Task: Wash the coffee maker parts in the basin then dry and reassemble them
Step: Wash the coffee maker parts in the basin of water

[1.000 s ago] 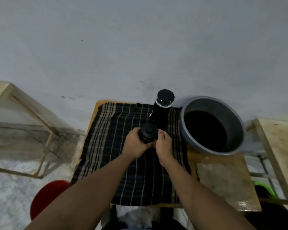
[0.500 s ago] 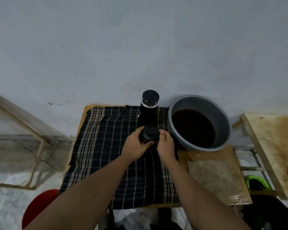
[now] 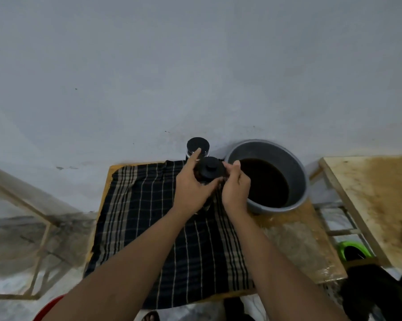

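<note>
Beside the grey basin [image 3: 296, 166] of dark liquid, left hand [image 3: 190, 188] and right hand [image 3: 235, 191] grip the black-lidded coffee maker [image 3: 209, 170].

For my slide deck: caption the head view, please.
Left hand and right hand hold a black coffee-maker part over checked cloth beside the basin.

The coffee maker part [image 3: 210, 171] sits between the left hand [image 3: 190, 189] and the right hand [image 3: 236, 192], gripped by both, above the far end of the cloth [image 3: 144, 216] on the table [image 3: 297, 242]. A canister [image 3: 196, 145] stands just behind the left hand. The basin [image 3: 289, 159], holding liquid, rests on the table just right of the right hand.
</note>
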A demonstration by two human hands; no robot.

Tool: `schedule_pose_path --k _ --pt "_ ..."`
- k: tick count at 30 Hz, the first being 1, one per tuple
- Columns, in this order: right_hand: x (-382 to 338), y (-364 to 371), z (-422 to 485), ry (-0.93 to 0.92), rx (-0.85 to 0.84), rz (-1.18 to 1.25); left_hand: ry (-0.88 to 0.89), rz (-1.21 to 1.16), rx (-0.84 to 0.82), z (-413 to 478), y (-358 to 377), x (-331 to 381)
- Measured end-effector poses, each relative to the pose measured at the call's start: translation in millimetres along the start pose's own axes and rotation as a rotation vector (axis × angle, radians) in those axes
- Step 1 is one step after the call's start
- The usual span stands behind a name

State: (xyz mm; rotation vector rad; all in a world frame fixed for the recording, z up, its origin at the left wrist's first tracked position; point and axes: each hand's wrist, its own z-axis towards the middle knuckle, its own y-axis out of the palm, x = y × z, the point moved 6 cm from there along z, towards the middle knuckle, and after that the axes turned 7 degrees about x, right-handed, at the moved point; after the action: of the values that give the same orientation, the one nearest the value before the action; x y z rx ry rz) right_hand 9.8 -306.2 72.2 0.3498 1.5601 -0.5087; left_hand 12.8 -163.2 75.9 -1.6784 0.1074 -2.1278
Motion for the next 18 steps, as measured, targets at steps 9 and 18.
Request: schedule_pose_path --k 9,18 --pt "1 -81 77 0.198 0.135 -0.064 -0.24 -0.354 -0.023 36 89 36" --pt "133 -119 171 0.698 -0.056 0.033 -0.587 0.06 -0.1 42 216 -43"
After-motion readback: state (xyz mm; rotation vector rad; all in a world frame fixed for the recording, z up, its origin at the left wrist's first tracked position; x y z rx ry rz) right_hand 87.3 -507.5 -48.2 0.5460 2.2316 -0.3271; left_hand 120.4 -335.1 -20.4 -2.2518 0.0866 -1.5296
